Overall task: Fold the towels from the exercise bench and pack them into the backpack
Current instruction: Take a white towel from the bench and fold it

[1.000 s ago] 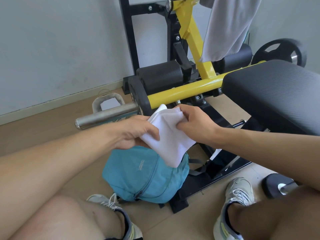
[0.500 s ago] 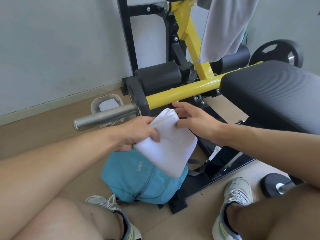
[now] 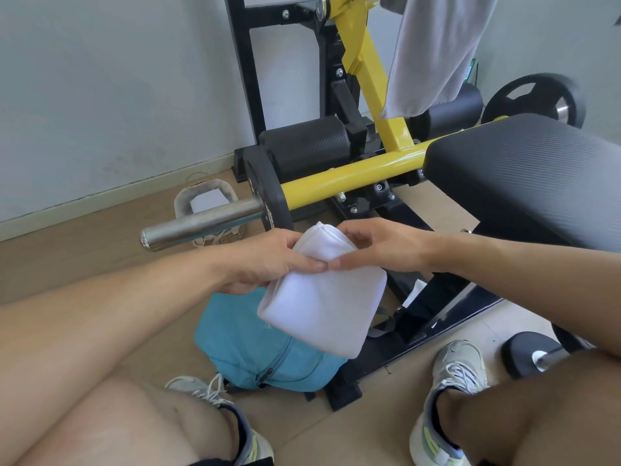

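Hands meet over a folded white towel (image 3: 322, 297) in the head view, held in the air above a teal backpack (image 3: 262, 358) that sits on the wooden floor (image 3: 84, 250) between the person's two shoes. The left hand (image 3: 268, 260) grips the towel's upper left part, thumb on top and fingers curled beneath; the right hand (image 3: 379, 247) pinches the same upper edge from the other side, its thumb tip touching the left thumb. The towel's lower end hangs over the backpack's top and hides that part of it, so whether the backpack's main opening is unzipped cannot be told.

Just behind the hands, a steel loading sleeve (image 3: 201, 223) sticks out to the left from a yellow bar (image 3: 353, 178) of the exercise bench, with one black weight plate (image 3: 265, 190) on it. The bench's black pad (image 3: 524, 176) fills the right side, close to the right forearm. One grey towel (image 3: 433, 52) hangs from the upper frame, draping in front of a black roller pad (image 3: 453, 107). A second weight plate (image 3: 537, 99) stands at far right. A small woven basket (image 3: 205, 200) rests on the floor beyond the sleeve.

Counted: two towels, one backpack, two weight plates, two roller pads, two shoes.
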Motion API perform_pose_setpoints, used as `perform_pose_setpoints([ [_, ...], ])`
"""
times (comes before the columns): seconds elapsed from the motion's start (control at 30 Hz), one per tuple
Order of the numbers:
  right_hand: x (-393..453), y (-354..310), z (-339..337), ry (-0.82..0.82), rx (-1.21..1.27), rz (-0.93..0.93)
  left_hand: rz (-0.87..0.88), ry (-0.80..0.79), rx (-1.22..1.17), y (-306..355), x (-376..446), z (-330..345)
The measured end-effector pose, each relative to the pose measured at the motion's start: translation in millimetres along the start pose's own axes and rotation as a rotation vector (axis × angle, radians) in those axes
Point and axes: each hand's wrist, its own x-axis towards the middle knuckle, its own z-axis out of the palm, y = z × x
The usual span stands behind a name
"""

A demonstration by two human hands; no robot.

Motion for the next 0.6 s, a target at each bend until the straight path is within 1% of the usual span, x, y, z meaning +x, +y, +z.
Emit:
perform_pose_setpoints([
  [0.07, -1.3, 2.4, 0.9, -0.087, -0.094, 0.051, 0.020, -0.065, -0.033, -0.4, -0.5, -0.7],
  [0.17, -2.0, 5.7, 2.6, -0.152, -0.123, 0.090, 0.044, -0.139, -0.021, -3.6, -0.9, -3.0],
  [0.23, -3.4, 5.0, 2.0, -0.166, -0.097, 0.074, 0.063, -0.130, 0.021, -7.0, 0.5, -5.5],
  [0.3, -4.7, 3.5, 1.1, -0.155, -0.015, 0.064, 0.084, -0.059, 0.058, -10.0, 2.2, -7.9],
  [0.33, -4.8, 3.0, 1.4, -0.135, 0.045, 0.066, 0.098, 0.008, 0.086, -10.7, 3.6, -8.7],
  [0.4, -3.4, 2.2, 3.4, -0.056, 0.133, 0.080, 0.084, 0.214, 0.183, -9.2, 5.9, -9.2],
  [0.43, -2.0, 1.3, 5.0, 0.006, 0.132, 0.086, 0.037, 0.330, 0.227, -7.3, 5.2, -7.3],
  [0.47, -0.8, -0.6, 7.1, 0.078, 0.110, 0.087, -0.027, 0.400, 0.230, -4.9, 4.0, -4.8],
  [0.5, 0.6, -3.1, 9.6, 0.152, 0.082, 0.083, -0.084, 0.396, 0.167, -2.7, 4.2, -2.6],
  [0.53, 1.3, -6.7, 12.3, 0.212, 0.056, 0.072, -0.102, 0.334, 0.045, -0.8, 4.9, -0.3],
  [0.6, 2.5, -13.5, 17.4, 0.261, 0.024, 0.036, -0.067, 0.204, -0.212, 5.4, 3.2, 7.3],
])
